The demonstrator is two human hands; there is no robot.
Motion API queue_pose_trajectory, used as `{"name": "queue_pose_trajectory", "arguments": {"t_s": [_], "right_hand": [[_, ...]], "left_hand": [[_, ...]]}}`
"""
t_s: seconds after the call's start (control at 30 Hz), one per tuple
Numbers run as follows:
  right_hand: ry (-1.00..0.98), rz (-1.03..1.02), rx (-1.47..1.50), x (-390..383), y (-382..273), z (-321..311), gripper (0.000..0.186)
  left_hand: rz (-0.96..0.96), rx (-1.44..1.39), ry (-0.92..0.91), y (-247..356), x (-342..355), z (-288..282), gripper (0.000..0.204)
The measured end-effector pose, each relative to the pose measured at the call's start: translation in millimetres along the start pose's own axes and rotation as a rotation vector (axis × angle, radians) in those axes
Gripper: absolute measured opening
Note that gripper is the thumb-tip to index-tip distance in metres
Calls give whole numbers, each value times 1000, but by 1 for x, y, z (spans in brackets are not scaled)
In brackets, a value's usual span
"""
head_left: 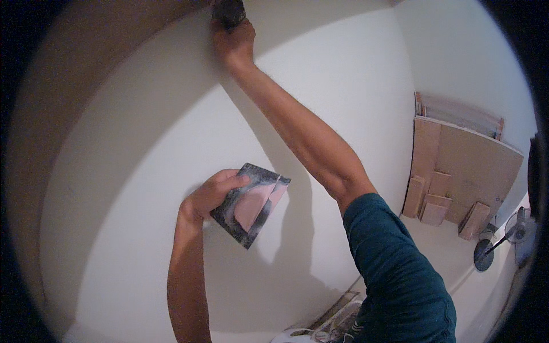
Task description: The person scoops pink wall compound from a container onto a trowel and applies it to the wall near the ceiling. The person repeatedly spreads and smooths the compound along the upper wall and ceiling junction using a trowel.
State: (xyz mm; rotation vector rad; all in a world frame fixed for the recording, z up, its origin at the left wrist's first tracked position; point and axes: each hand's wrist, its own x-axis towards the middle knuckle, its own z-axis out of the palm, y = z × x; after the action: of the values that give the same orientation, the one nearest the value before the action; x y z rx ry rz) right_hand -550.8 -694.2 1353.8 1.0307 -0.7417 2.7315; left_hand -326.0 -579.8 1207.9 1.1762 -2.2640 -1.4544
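Note:
My left hand is closed on the edge of a dark, square putty board, with the thumb on its upper face. Pale smears and a smooth patch of pinkish putty lie on the board, and a thin straight line crosses the putty near its right side. High up, my right hand is wrapped round a dark, blocky tool near the white wall. The tool is cut off by the top of the view, so its kind does not show.
Brown boards lean on the adjoining wall at the right, with smaller wood pieces before them. A fan stands at far right. Pale cables and clutter lie at the bottom. A brownish surface curves along the left.

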Motion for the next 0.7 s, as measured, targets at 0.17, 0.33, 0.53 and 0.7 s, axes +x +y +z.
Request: {"name": "queue_pose_trajectory", "arguments": {"t_s": [0.17, 0.33, 0.53, 0.7], "right_hand": [[81, 43, -42, -26, -24, 15, 29], [56, 39, -17, -60, -47, 22, 24], [-55, -94, -82, -98, -84, 39, 58], [-150, -61, -8, -128, -113, 41, 32]], "left_hand": [[-11, 13, 80, -46, -22, 32, 43], [-102, -196, 265, -131, -114, 82, 44], [-59, -680, 534, -188, -164, 78, 44], [23, -821, 575, -126, -145, 90, 41]]}}
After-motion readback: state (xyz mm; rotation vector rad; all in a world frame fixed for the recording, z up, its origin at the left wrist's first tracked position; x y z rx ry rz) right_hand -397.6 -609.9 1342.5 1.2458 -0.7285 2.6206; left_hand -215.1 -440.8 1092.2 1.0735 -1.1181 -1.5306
